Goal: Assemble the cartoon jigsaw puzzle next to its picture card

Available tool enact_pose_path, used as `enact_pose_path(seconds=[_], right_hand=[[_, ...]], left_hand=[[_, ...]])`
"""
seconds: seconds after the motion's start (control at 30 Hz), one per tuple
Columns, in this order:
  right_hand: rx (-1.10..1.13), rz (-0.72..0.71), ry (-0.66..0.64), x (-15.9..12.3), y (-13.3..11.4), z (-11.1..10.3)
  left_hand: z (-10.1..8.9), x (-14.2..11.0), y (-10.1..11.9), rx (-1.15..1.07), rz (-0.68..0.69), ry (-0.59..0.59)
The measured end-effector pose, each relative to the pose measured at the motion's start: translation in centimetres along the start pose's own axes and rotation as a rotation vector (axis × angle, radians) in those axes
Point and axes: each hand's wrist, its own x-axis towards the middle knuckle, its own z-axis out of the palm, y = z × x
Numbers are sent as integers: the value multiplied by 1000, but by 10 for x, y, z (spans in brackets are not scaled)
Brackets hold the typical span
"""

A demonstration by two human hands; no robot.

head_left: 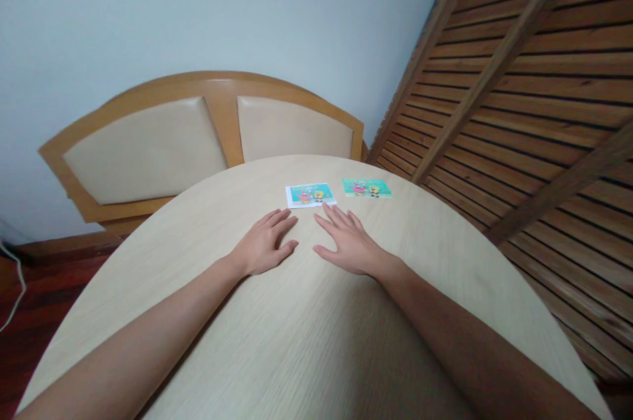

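Observation:
My left hand (264,243) lies flat, palm down, on the round pale wooden table (306,334), fingers stretched out and holding nothing. My right hand (346,240) lies flat beside it in the same way, fingertips just short of a white-bordered cartoon picture card (310,195). A second, borderless teal cartoon picture (366,187) lies further right on the table, apart from both hands.
A wooden headboard with two beige padded panels (198,136) leans against the pale wall behind the table. A slatted wooden bed frame (519,90) stands tilted at the right. Dark red floor and a white cable (14,288) show at the left.

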Motion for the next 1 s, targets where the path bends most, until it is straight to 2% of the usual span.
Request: enact_pose_path(seconds=[0.07,0.17,0.6,0.73,0.83,0.9,1.0], right_hand=[[44,-62,-61,4,-7,0],[80,-109,-88,10,-5,-1],[113,-128,-19,11,-1,-2],[126,-135,41,12,0,-1],[112,-59,141,17,9,0],[75,62,227,20,24,-1],[-24,272,275,21,56,-5]], left_hand=[[2,-1,-4,-14,-7,-63],[4,-2,-5,-23,-1,-103],[5,-2,-6,-30,1,-89],[4,-2,-6,-32,6,-89],[4,-2,-6,-32,3,-91],[4,-2,-6,-25,-4,-100],[3,-2,-6,-21,-5,-114]])
